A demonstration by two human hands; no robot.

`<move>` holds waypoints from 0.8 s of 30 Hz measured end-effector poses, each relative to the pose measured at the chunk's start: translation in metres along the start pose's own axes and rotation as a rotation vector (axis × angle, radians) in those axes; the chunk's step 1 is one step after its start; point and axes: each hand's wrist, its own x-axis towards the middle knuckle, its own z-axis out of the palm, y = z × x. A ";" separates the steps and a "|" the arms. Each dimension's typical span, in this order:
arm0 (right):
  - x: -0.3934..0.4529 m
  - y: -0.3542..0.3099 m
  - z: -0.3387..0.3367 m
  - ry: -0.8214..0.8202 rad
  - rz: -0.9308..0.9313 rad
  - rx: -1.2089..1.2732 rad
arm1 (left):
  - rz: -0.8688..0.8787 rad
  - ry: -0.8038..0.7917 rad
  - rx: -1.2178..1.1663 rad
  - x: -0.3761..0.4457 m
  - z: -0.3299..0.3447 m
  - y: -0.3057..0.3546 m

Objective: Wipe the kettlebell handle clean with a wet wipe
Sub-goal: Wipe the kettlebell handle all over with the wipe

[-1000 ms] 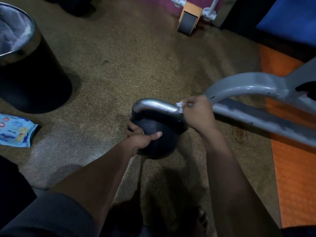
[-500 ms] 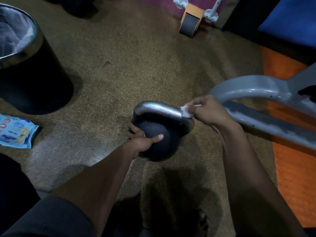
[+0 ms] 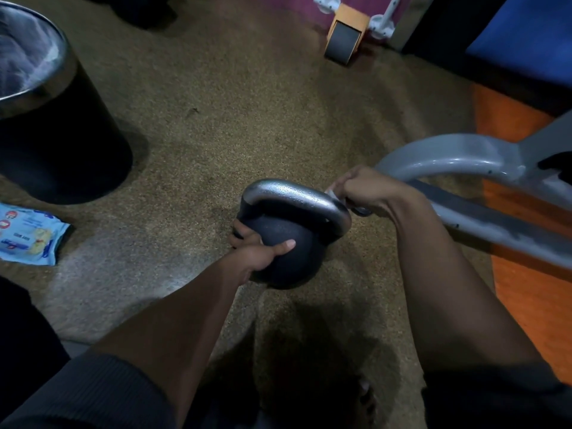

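At floor centre, the kettlebell [image 3: 280, 243] rests on the speckled rubber floor [image 3: 235, 119], tilted so that its silver handle [image 3: 294, 196] arches over the top with the black ball below. The left hand [image 3: 263, 249] is cupped on the near left side of the ball, thumb laid across the front surface, fingers wrapped around the far left side. The right hand [image 3: 368, 190] is closed at the handle's right end, where the bar bends downward; it pinches a white wet wipe [image 3: 332, 193], of which only a small edge shows between the fingers and the metal. Open floor extends to the left of and beyond the kettlebell. On the right, clearance is restricted: a grey tubular machine frame [image 3: 448, 162] curves just behind the right hand and runs away along the floor, with an orange mat [image 3: 532, 305] beneath and beyond it. A black bin [image 3: 62, 144] with a metal rim stands well apart at far left, and a blue wipe packet [image 3: 28, 236] lies flat on the floor just in front of it. An orange-housed roller with white handles [image 3: 346, 35] sits at the far edge, well clear.
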 end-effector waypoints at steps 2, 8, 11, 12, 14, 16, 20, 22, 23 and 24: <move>0.007 -0.004 -0.001 -0.040 -0.027 0.055 | -0.002 0.004 0.001 0.000 -0.001 0.000; 0.017 0.009 -0.003 -0.162 0.025 0.049 | 0.003 0.002 -0.016 0.000 -0.001 0.002; 0.022 0.008 0.009 -0.249 0.053 0.195 | 0.004 -0.003 -0.014 -0.001 -0.002 0.002; 0.024 0.007 0.009 -0.249 0.057 0.252 | 0.004 -0.002 -0.016 -0.001 -0.002 0.002; 0.028 0.010 0.005 -0.194 0.070 0.298 | 0.007 -0.004 -0.022 0.000 -0.002 0.002; 0.026 0.012 0.005 -0.190 0.079 0.233 | 0.012 -0.009 -0.030 0.000 -0.002 0.002; 0.026 0.008 0.015 -0.198 0.133 0.146 | 0.012 -0.020 -0.048 -0.001 -0.002 0.001; 0.028 0.006 0.014 -0.127 0.129 0.220 | 0.011 -0.013 -0.033 0.000 -0.002 0.001; 0.029 0.006 0.012 -0.087 0.120 0.246 | 0.011 -0.013 -0.030 0.000 -0.002 0.000; 0.029 0.008 0.009 -0.060 0.119 0.255 | 0.012 -0.014 -0.030 0.001 -0.002 0.000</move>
